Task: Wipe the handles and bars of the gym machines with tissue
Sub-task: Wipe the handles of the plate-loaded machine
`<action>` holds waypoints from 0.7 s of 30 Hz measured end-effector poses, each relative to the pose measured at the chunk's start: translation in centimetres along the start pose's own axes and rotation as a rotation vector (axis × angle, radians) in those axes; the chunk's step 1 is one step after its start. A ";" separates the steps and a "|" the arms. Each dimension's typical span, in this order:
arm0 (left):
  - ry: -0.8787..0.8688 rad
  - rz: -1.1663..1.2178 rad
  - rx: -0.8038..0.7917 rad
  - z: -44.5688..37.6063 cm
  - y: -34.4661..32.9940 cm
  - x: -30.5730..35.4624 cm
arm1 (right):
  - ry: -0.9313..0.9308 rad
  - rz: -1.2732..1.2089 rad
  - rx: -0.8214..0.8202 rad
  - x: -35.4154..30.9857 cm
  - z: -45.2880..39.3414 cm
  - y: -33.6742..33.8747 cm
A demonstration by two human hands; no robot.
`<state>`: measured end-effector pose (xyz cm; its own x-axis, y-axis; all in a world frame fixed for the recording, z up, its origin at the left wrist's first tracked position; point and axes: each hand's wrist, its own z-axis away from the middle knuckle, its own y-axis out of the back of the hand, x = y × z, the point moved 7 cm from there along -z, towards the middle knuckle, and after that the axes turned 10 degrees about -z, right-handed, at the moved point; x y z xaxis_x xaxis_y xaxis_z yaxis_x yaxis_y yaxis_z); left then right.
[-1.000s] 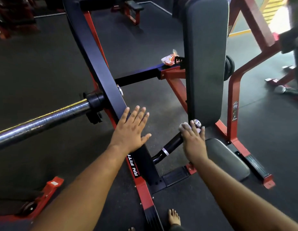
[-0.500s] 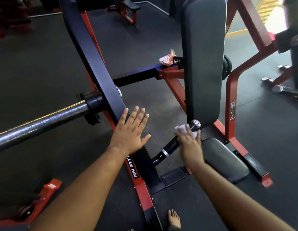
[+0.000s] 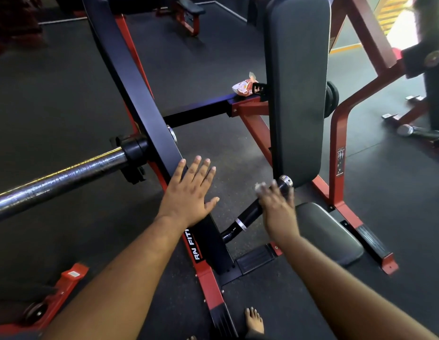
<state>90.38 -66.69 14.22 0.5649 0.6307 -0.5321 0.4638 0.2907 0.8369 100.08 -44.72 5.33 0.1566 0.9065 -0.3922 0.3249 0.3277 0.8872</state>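
A black handle (image 3: 247, 214) with a chrome end cap (image 3: 285, 181) juts out from the slanted black arm (image 3: 140, 94) of a red and black gym machine. My right hand (image 3: 277, 207), blurred by motion, lies over the upper end of the handle and holds a white tissue (image 3: 259, 186) against it; a bit of tissue shows past my fingers. My left hand (image 3: 189, 192) rests flat on the black arm, fingers straight and spread.
A chrome weight bar (image 3: 61, 177) sticks out to the left from the arm. The upright back pad (image 3: 297, 82) and seat pad (image 3: 328, 231) stand just right of the handle. An orange packet (image 3: 244, 87) lies on the crossbar. My bare foot (image 3: 254, 320) is near the frame's base.
My right hand has slid a little down and left along the handle with the tissue, uncovering the chrome cap. My left hand has stayed on the black arm.
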 end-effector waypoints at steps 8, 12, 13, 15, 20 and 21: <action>0.003 0.007 -0.001 0.1 0.3 0.0 | 0.395 0.177 -0.177 -2.0 4.7 -2.1; 0.006 0.003 -0.007 0.0 0.1 0.0 | 0.095 0.263 -0.054 3.8 -0.6 1.9; 0.008 0.006 -0.007 0.0 0.1 0.0 | 0.066 0.260 -0.061 3.9 -0.9 1.9; 0.007 0.011 -0.005 0.0 0.1 0.0 | 0.040 0.192 -0.060 2.7 -0.1 1.4; 0.004 0.014 0.005 0.0 0.1 0.1 | 0.191 -0.123 -0.012 -1.8 4.4 -0.4; 0.002 0.010 0.005 0.0 0.1 0.1 | 0.124 -0.236 0.040 -1.5 4.1 0.5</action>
<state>90.45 -66.65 14.22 0.5678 0.6352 -0.5236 0.4614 0.2812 0.8415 103.86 -47.01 5.34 -0.0423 0.8328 -0.5520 0.3761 0.5251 0.7634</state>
